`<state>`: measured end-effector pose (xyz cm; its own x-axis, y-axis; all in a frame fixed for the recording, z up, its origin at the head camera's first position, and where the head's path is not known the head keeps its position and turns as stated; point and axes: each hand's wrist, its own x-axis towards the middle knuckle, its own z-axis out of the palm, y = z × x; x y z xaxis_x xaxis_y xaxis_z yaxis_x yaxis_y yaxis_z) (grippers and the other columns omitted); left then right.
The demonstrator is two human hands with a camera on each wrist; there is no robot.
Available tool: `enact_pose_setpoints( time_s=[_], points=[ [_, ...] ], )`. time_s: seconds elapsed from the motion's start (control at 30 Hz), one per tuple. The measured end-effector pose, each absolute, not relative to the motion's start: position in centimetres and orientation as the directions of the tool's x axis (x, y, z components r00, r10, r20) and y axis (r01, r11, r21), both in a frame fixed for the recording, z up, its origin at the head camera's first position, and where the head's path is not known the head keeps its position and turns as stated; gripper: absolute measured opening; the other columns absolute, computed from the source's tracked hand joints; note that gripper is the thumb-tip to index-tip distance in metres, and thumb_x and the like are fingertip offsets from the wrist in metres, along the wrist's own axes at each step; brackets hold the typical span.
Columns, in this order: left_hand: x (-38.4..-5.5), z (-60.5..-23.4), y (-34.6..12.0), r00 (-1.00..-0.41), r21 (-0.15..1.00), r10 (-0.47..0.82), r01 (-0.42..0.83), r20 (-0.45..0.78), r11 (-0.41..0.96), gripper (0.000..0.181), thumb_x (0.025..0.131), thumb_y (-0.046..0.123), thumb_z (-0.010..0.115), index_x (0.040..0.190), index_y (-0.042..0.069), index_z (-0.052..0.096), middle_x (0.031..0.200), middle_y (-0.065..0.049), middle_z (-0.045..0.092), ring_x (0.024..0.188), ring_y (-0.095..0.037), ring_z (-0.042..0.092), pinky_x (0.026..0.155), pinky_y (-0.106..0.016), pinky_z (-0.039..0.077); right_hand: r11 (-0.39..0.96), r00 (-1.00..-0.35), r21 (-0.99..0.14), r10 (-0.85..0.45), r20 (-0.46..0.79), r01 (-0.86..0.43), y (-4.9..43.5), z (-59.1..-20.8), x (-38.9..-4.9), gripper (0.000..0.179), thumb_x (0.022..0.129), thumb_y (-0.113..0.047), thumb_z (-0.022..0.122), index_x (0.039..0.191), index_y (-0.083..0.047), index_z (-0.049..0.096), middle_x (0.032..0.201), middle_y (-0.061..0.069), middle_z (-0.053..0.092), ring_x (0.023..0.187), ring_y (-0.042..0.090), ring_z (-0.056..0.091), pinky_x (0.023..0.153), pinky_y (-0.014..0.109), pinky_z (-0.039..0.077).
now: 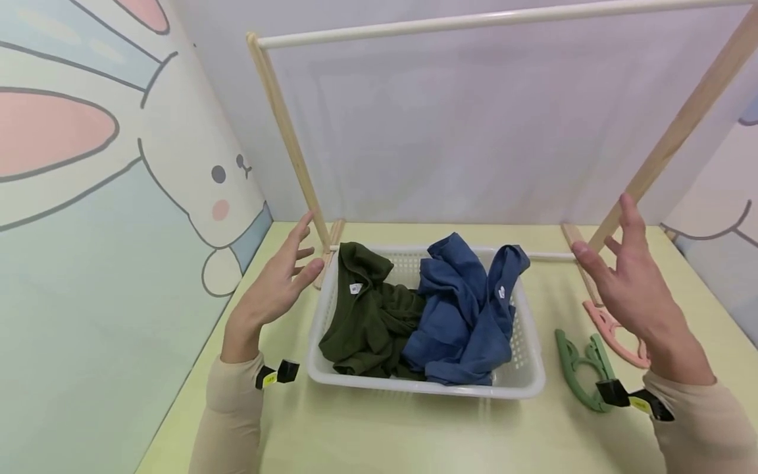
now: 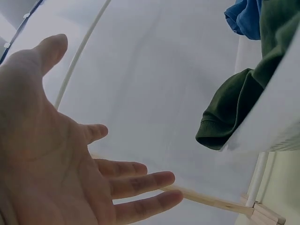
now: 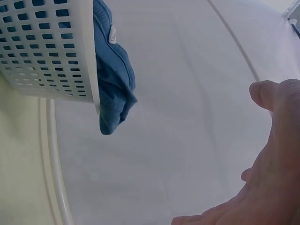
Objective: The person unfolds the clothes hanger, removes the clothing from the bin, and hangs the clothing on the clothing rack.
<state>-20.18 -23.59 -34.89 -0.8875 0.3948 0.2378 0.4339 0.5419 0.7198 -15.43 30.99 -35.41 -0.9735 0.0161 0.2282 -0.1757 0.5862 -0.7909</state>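
Note:
A white plastic basket (image 1: pixel 426 388) stands on the table with two crumpled garments inside. On its left lies a dark green garment (image 1: pixel 373 322) with a small white label; on its right, a blue one (image 1: pixel 456 316), also labelled. My left hand (image 1: pixel 275 283) is raised off the basket's left side, fingers spread and holding nothing. In the left wrist view its palm (image 2: pixel 51 154) faces the green garment (image 2: pixel 234 108). My right hand (image 1: pixel 636 283) hovers beyond the basket's right side, fingers extended, with nothing in it. The right wrist view shows the blue garment (image 3: pixel 112 70) hanging over the basket rim.
A green hanger (image 1: pixel 568 368) and a pink hanger (image 1: pixel 622 339) lie on the table at the right, beneath my right forearm. Behind the basket rises a wooden rack with a white top rail (image 1: pixel 438 25). A wall with a painted rabbit (image 1: pixel 195 171) borders the left.

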Motion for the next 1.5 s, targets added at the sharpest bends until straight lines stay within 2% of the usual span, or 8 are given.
enact_pose_setpoints(
  time_s=[0.2,0.4,0.5,0.63,0.83,1.1,1.3,1.5],
  points=[
    [-20.1,-35.2,-23.8,-0.901,0.739,0.388,0.396,0.196,0.545,0.082,0.116,0.053,0.053,0.180,0.038,0.005,0.184,-0.014,0.021,0.151,-0.049,0.053,0.119,-0.072,0.044,0.549,-0.979,-0.821,0.021,0.201,-0.157,30.9,-35.6,-15.5,0.090,0.118,-0.037,0.050,0.173,-0.047,-0.021,0.186,0.009,-0.014,0.158,0.070,0.017,0.122,0.085,0.010],
    [-20.2,-35.7,-23.6,-0.898,0.722,0.398,0.400,0.187,0.564,0.098,0.107,0.041,0.076,0.180,0.035,0.011,0.183,-0.012,0.025,0.152,-0.043,0.055,0.118,-0.063,0.050,0.560,-0.985,-0.820,0.038,0.170,-0.120,30.7,-36.0,-15.2,0.093,0.117,-0.037,0.055,0.172,-0.052,-0.019,0.186,0.011,-0.007,0.159,0.064,0.025,0.126,0.077,0.021],
    [-20.0,-35.7,-23.5,-0.894,0.714,0.410,0.407,0.183,0.569,0.107,0.100,0.038,0.085,0.179,0.038,0.014,0.183,-0.007,0.026,0.153,-0.039,0.055,0.119,-0.060,0.050,0.576,-0.985,-0.810,0.049,0.167,-0.108,30.8,-36.1,-15.1,0.095,0.116,-0.038,0.058,0.171,-0.055,-0.018,0.187,0.009,-0.004,0.158,0.062,0.031,0.126,0.035,0.039],
    [-19.9,-35.5,-23.6,-0.887,0.697,0.429,0.418,0.173,0.583,0.109,0.097,0.037,0.089,0.179,0.040,0.017,0.183,-0.003,0.027,0.153,-0.037,0.054,0.120,-0.059,0.050,0.570,-0.982,-0.814,0.055,0.178,-0.116,30.8,-35.9,-15.0,0.097,0.115,-0.038,0.063,0.171,-0.056,-0.014,0.187,0.010,0.005,0.157,0.059,0.036,0.092,0.000,0.038],
    [-18.9,-34.5,-23.7,-0.874,0.672,0.450,0.445,0.182,0.592,0.099,0.097,0.035,0.090,0.176,0.039,0.030,0.179,0.005,0.036,0.153,-0.035,0.055,0.120,-0.059,0.049,0.572,-0.976,-0.808,0.057,0.209,-0.139,30.7,-35.6,-15.2,0.097,0.113,-0.034,0.069,0.176,-0.050,-0.003,0.183,0.015,0.027,0.155,0.043,0.049,0.091,-0.001,0.043],
    [-18.3,-33.6,-23.2,-0.852,0.659,0.481,0.486,0.209,0.574,0.082,0.099,0.028,0.089,0.169,0.032,0.048,0.158,-0.009,0.065,0.140,-0.036,0.067,0.117,-0.054,0.053,0.621,-0.965,-0.765,0.053,0.257,-0.170,30.6,-35.6,-16.0,0.087,0.110,-0.036,0.074,0.178,-0.041,0.020,0.169,0.019,0.052,0.122,-0.018,0.058,0.088,-0.001,0.044],
    [-19.5,-34.8,-24.7,-0.860,0.676,0.500,0.429,0.103,0.599,0.071,0.105,0.023,0.083,0.167,0.014,0.051,0.156,-0.020,0.064,0.133,-0.039,0.071,0.111,-0.057,0.057,0.656,-0.963,-0.737,0.054,0.265,-0.165,30.7,-35.8,-15.6,0.080,0.110,-0.038,0.074,0.177,-0.035,0.031,0.164,0.020,0.057,0.113,-0.026,0.051,0.085,-0.002,0.042],
    [-20.9,-37.6,-25.7,-0.847,0.771,0.532,0.348,0.015,0.533,0.085,0.105,0.016,0.081,0.176,0.013,0.034,0.158,-0.022,0.059,0.137,-0.039,0.067,0.110,-0.055,0.057,0.681,-0.964,-0.719,0.072,0.255,-0.139,31.2,-35.9,-15.3,0.079,0.110,-0.041,0.074,0.177,-0.037,0.031,0.163,0.018,0.058,0.109,-0.029,0.049,0.083,-0.001,0.038]
  ],
)
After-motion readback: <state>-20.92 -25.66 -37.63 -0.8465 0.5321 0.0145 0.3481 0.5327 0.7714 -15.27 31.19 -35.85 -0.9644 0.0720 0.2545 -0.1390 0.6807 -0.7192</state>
